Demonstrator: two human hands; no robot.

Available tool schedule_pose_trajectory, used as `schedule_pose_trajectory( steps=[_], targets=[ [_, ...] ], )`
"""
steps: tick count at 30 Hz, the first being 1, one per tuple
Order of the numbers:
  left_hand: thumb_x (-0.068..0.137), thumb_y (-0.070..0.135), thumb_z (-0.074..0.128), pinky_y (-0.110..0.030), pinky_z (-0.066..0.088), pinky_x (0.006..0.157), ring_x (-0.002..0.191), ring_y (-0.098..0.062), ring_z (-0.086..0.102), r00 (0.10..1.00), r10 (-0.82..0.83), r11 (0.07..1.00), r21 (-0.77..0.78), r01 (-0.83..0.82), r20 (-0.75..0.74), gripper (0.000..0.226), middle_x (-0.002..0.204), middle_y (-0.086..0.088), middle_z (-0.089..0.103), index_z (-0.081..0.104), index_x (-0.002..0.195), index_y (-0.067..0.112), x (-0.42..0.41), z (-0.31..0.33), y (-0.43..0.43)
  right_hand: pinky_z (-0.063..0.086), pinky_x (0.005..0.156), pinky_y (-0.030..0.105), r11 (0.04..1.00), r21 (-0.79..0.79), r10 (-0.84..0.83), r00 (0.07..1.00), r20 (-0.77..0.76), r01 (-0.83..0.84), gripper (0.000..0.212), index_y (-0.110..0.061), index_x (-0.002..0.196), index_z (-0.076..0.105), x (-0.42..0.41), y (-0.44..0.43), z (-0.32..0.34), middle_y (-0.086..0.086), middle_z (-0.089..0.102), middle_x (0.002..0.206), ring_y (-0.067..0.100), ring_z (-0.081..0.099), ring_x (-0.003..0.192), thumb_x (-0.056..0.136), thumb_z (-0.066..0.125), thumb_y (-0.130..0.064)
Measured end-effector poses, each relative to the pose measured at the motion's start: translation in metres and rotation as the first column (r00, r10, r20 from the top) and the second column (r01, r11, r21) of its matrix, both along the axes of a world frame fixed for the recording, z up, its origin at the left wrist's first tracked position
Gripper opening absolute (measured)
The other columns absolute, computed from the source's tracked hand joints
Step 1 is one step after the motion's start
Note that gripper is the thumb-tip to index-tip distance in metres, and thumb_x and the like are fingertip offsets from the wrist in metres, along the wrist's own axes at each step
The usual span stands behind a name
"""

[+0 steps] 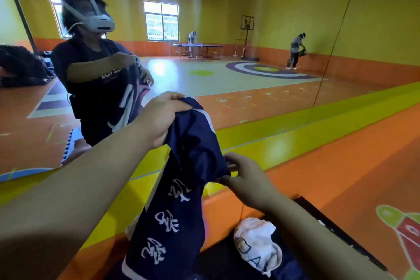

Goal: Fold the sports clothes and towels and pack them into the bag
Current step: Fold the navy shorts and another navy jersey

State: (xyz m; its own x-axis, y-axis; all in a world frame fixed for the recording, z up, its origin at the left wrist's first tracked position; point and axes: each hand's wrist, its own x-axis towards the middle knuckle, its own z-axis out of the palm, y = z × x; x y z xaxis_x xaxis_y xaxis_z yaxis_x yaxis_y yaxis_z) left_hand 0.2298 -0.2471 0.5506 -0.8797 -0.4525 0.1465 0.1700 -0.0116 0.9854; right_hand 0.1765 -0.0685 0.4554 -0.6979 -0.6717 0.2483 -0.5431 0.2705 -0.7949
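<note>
1. Filling the upper half of the view, a mirror wall (250,68) is seen from 9 to 3 o'clock. A yellow-walled sports hall is reflected in it.
2. An orange floor (341,166) is spread from 3 to 5 o'clock. It is separated from the mirror by a yellow-green ledge (295,129) running diagonally across the centre.
3. The reflection of the person (95,79) wearing a white headset is shown at 10 o'clock, with the same garment held up in front of the body.
4. A navy garment (195,148) printed with white characters and edged in white is held up in the air at the centre. It hangs down towards 6 o'clock.
5. A black surface (218,261) is seen at 5 o'clock beneath the garment; whether it is the bag cannot be told.
6. A table-tennis table (195,46) is reflected at 12 o'clock, with a basketball stand (247,22) at 1 o'clock.
7. A crumpled white towel (254,241) with dark lettering is laid on the black surface at 5 o'clock, just beside the hanging garment.
8. The left hand (159,118) is raised at the centre, its fingers curled round a bunched upper part of the navy garment.
9. The right hand (247,179) is held lower, towards 4 o'clock, and an edge of the same garment is pinched between its thumb and fingers.
10. A second person (295,51) is reflected small at 2 o'clock, standing bent forward by the far wall.
</note>
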Motion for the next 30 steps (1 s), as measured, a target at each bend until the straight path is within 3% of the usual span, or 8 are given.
schedule_pose_trajectory(
  steps=[5,8,11,15,18,22,26,30],
  targets=[
    [0.085,-0.001,0.058,-0.028,0.048,0.063,0.066,-0.021,0.06,0.981,0.196,0.975,-0.104,-0.194,0.009,0.011,0.082,-0.013,0.066,0.057,0.087,0.01,0.008,-0.001,-0.024,0.04,0.063,0.031,0.978,-0.112,-0.17,0.983,0.064,0.176,0.028,-0.023,0.069,0.054,-0.026,0.011,0.01,-0.007,0.061,0.064,0.007,0.052,0.059,0.08,0.061,0.002],
    [0.08,0.01,0.069,-0.03,0.044,0.068,0.075,-0.022,0.057,0.939,0.312,0.882,-0.411,-0.231,0.143,0.019,0.091,-0.014,0.064,0.059,0.097,0.008,0.013,-0.007,-0.045,0.039,0.059,0.025,0.964,-0.203,-0.177,0.984,-0.01,0.172,0.031,-0.024,0.065,0.056,-0.031,0.018,0.035,-0.007,0.059,0.062,0.003,0.05,0.056,0.08,0.063,0.003],
    [0.075,0.028,0.076,-0.028,0.043,0.072,0.086,-0.021,0.058,0.903,0.333,0.716,-0.696,-0.055,0.27,0.03,0.093,-0.004,0.06,0.062,0.098,0.013,0.022,-0.008,-0.047,0.04,0.053,0.016,0.961,-0.262,-0.11,0.991,-0.07,0.087,0.031,-0.022,0.066,0.059,-0.027,0.014,0.064,-0.007,0.059,0.061,-0.001,0.05,0.053,0.079,0.067,0.004],
    [0.052,0.073,0.066,-0.029,0.034,0.102,0.115,-0.012,0.043,0.901,0.131,0.498,-0.813,0.302,0.414,0.065,0.121,0.007,0.038,0.055,0.108,0.044,0.032,-0.006,-0.021,0.04,0.053,0.018,0.981,-0.196,-0.034,0.989,-0.141,0.006,0.029,-0.02,0.067,0.055,-0.016,0.0,0.092,0.0,0.063,0.065,0.005,0.052,0.054,0.068,0.082,-0.011],
    [0.06,0.055,0.078,-0.023,0.043,0.086,0.095,0.0,0.055,0.933,-0.141,0.557,-0.752,0.352,0.332,0.048,0.103,0.012,0.058,0.058,0.099,0.035,0.026,-0.009,0.009,0.042,0.059,0.024,0.99,-0.137,0.007,0.993,-0.12,-0.023,0.031,-0.022,0.073,0.054,-0.013,-0.009,0.098,0.005,0.068,0.074,0.008,0.055,0.059,0.067,0.084,-0.018],
    [0.065,0.046,0.066,-0.041,0.046,0.069,0.068,-0.017,0.054,0.987,-0.124,0.551,-0.821,0.152,0.1,0.041,0.078,-0.013,0.062,0.064,0.084,0.01,0.008,-0.017,0.02,0.039,0.055,0.022,0.976,-0.211,0.055,0.998,0.029,-0.048,0.024,-0.02,0.084,0.054,-0.018,0.003,0.099,0.007,0.064,0.075,0.01,0.053,0.058,0.076,0.077,-0.014],
    [0.079,0.028,0.063,-0.037,0.046,0.073,0.073,-0.019,0.058,0.97,-0.231,0.692,-0.688,0.218,0.075,0.012,0.081,-0.008,0.066,0.062,0.085,0.018,0.003,-0.017,0.023,0.043,0.06,0.026,0.966,-0.259,0.015,0.989,0.147,0.024,0.021,-0.016,0.095,0.056,-0.026,0.032,0.079,0.0,0.061,0.078,0.014,0.055,0.067,0.08,0.071,-0.011],
    [0.079,0.022,0.057,-0.037,0.043,0.077,0.078,-0.026,0.055,0.957,-0.288,0.744,-0.622,0.244,0.031,0.011,0.087,-0.014,0.064,0.06,0.088,0.015,-0.002,-0.013,0.034,0.053,0.077,0.028,0.998,-0.058,0.01,0.977,0.211,0.002,0.047,-0.03,0.106,0.059,-0.032,0.061,0.035,-0.003,0.067,0.107,0.015,0.065,0.095,0.066,0.082,-0.032]
  ],
)
